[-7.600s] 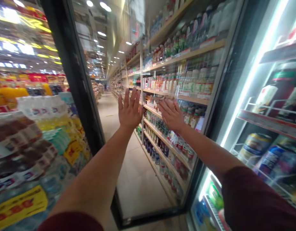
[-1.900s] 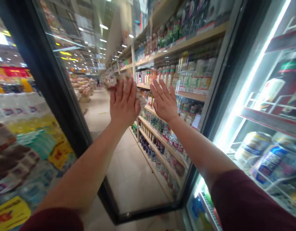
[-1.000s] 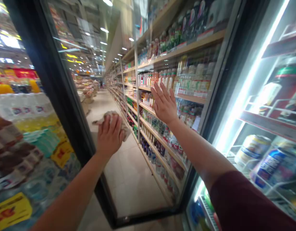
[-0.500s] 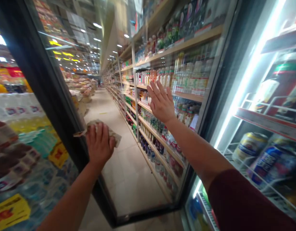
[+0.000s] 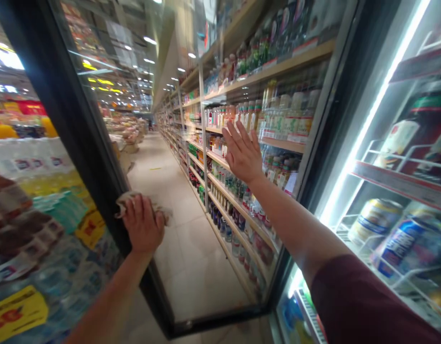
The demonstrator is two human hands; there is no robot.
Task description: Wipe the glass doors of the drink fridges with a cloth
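My left hand (image 5: 143, 225) presses a crumpled beige cloth (image 5: 129, 199) against the glass door (image 5: 192, 282), close to its dark left frame (image 5: 85, 129). The cloth pokes out around the fingers, and the palm hides the rest of it. Higher up and to the right, my right hand (image 5: 243, 154) lies flat with fingers spread on the same pane, holding nothing. A dark maroon sleeve covers the upper right arm.
To the right is a lit cooler with a wire shelf (image 5: 403, 186), bottles and cans (image 5: 376, 222). Packed bottles and yellow price signs (image 5: 18, 313) stand at the left. Through the glass appear a tiled aisle and long drink shelves (image 5: 242, 210).
My left hand has slid left and a little down with the cloth, nearer the door's left frame. My right hand stays flat on the glass; the view has shifted slightly.
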